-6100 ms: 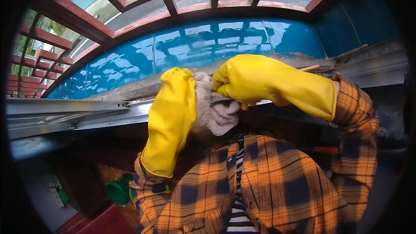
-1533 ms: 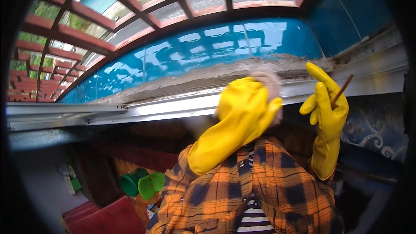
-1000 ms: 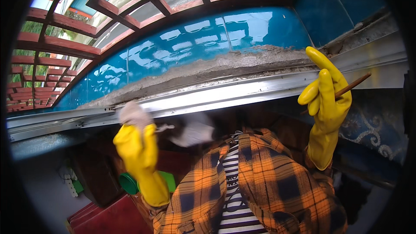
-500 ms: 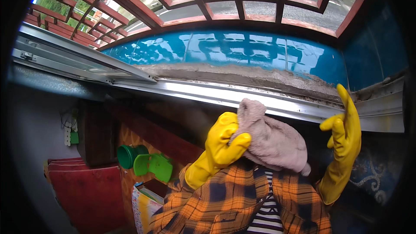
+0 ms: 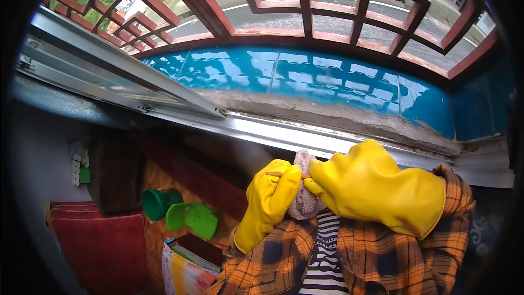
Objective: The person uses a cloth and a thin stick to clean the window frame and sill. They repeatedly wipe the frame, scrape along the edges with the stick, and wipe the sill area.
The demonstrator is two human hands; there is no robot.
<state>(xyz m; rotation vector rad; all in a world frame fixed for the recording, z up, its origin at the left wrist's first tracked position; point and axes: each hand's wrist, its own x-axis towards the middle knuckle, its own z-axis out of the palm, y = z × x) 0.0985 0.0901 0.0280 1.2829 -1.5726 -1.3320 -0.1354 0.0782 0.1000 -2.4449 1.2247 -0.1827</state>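
Note:
Both of my hands wear yellow rubber gloves and meet in front of my chest. Between them hangs a bunched pinkish-grey cloth (image 5: 304, 203). My left hand (image 5: 271, 192) is closed, with a thin brown stick (image 5: 280, 174) under its thumb and the cloth against its fingers. The stick runs across toward the cloth, and its right end reaches my right fingertips. My right hand (image 5: 376, 188) pinches the cloth's right side; its back hides most of its fingers. Just beyond the hands lies the silver window track (image 5: 284, 135).
Past the track are a rough cement strip (image 5: 327, 113), a glossy blue tiled ledge (image 5: 311, 79) and a reddish lattice (image 5: 327, 35). A sliding window frame (image 5: 136, 71) stands at left. Below left are a green bucket (image 5: 155, 203), a small green chair (image 5: 194, 219) and red cushions (image 5: 101, 246).
My right hand has come in from the far right and closed at the cloth. The cloth is now bunched smaller, and the brown stick has come into sight. The view has shifted slightly.

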